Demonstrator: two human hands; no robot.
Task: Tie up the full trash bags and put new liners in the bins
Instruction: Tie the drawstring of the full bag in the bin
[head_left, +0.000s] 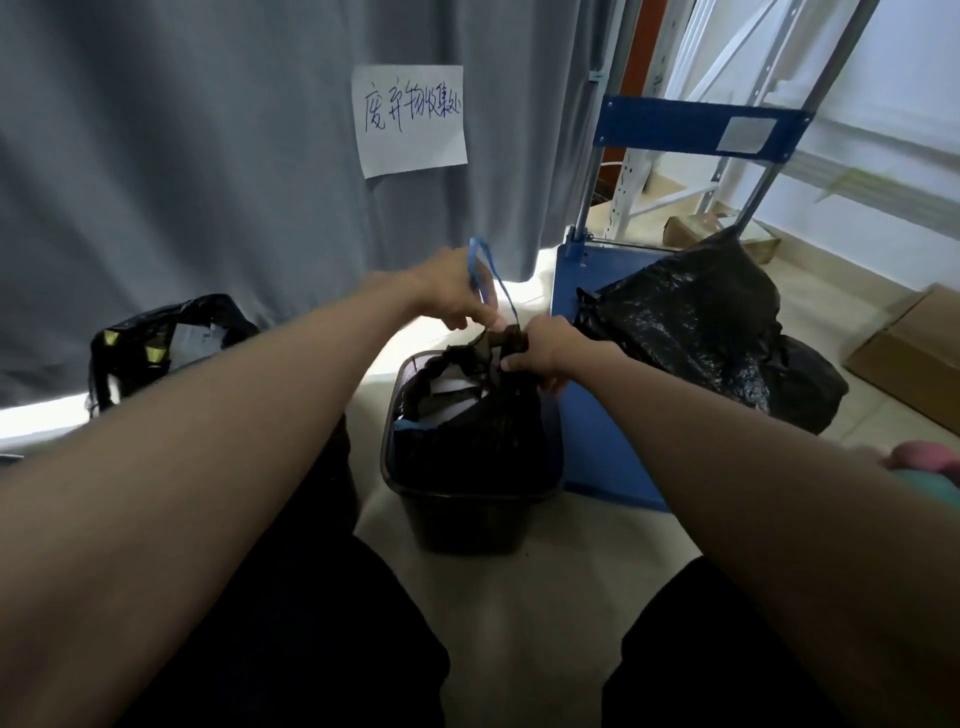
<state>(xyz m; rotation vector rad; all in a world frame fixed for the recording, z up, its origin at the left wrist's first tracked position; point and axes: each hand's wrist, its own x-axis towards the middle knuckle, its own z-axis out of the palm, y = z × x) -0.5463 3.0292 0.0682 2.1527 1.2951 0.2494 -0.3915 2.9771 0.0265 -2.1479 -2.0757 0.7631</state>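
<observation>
Above the small dark plastic bin (470, 514) on the pale floor, both bare forearms reach forward. The right hand (545, 353) is clenched around the gathered neck of the black plastic trash bag (467, 436), which sits inside the bin. The left hand (452, 291), slightly higher and just beside it, pinches a thin blue drawstring loop (493, 275) that runs down to the bag's neck. A second filled black bag (701, 322) lies on a blue hand cart (597, 457) to the right.
</observation>
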